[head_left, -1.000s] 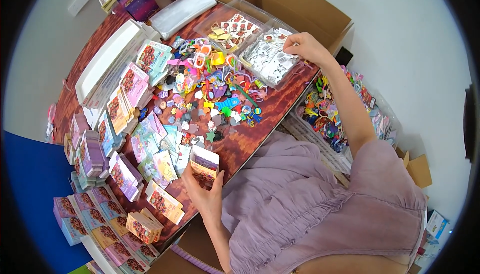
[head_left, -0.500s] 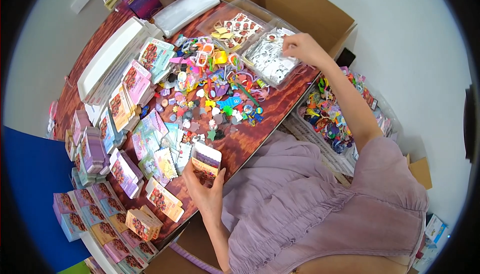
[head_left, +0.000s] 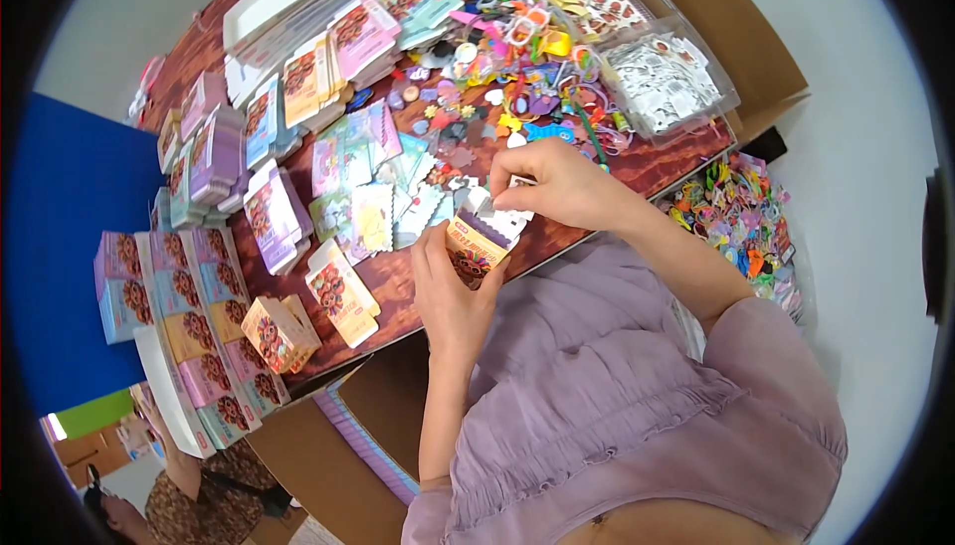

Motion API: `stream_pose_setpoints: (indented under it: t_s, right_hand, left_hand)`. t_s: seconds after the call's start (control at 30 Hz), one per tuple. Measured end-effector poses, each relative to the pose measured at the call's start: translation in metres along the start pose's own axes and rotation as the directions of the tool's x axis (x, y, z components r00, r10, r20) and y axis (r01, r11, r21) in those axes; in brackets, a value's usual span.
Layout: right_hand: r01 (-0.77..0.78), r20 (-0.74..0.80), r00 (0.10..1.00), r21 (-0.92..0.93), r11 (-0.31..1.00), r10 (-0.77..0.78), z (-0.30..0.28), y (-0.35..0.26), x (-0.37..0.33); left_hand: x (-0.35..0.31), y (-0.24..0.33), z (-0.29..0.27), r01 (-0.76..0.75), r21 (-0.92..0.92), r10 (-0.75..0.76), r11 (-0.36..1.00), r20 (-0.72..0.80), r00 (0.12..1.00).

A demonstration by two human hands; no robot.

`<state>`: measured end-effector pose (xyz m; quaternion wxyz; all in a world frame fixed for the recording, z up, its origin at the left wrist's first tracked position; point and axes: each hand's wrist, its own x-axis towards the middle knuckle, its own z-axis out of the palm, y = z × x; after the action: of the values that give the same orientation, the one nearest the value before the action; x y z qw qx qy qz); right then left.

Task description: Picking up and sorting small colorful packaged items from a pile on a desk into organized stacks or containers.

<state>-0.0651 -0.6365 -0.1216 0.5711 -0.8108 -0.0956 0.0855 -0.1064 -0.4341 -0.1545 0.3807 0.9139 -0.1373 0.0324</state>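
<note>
My left hand point(head_left: 448, 296) is wrapped round a small yellow-orange carton point(head_left: 474, 255) near the table's front edge. The carton's top is open with its flaps up, and something dark purple shows inside. Just above that opening, my right hand point(head_left: 559, 183) has its fingers pinched together; what they hold is hidden. Beyond my hands lies a heap of small colourful trinkets point(head_left: 537, 97). Several flat, pastel zigzag-edged packets point(head_left: 373, 217) are spread left of the carton. A clear tub point(head_left: 665, 83) of small white printed pieces stands at the far right of the table.
Flattened cartons point(head_left: 343, 291) and a folded one point(head_left: 279, 331) lie at left, near stacked filled rows point(head_left: 204, 326). Another clear tray point(head_left: 607, 3) holds stickers. A bin of trinkets point(head_left: 736, 217) stands below the table at right. Another person point(head_left: 214, 490) is at lower left.
My right hand has moved from the tub of white pieces to just above the carton. My left hand still holds the carton. The view has shifted, bringing another person into sight at lower left.
</note>
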Motion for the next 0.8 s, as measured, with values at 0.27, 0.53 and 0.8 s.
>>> stream_pose_setpoints:
  t_s: [0.27, 0.53, 0.8]
  right_hand:
    - [0.098, 0.089, 0.994, -0.494, 0.864, -0.062, 0.038, -0.009, 0.012]
    - [-0.099, 0.144, 0.985, 0.02, 0.995, 0.095, 0.026, -0.014, 0.015]
    - [0.042, 0.017, 0.999, -0.309, 0.95, -0.038, 0.039, -0.017, 0.013]
  left_hand:
    - [-0.007, -0.01, -0.004, 0.025, 0.086, -0.023, 0.996, -0.023, 0.999]
    - [-0.007, -0.016, -0.009, 0.029, 0.023, -0.028, 0.999, -0.059, 0.998]
    - [-0.011, -0.014, -0.007, 0.046, -0.026, -0.048, 0.999, -0.077, 0.996]
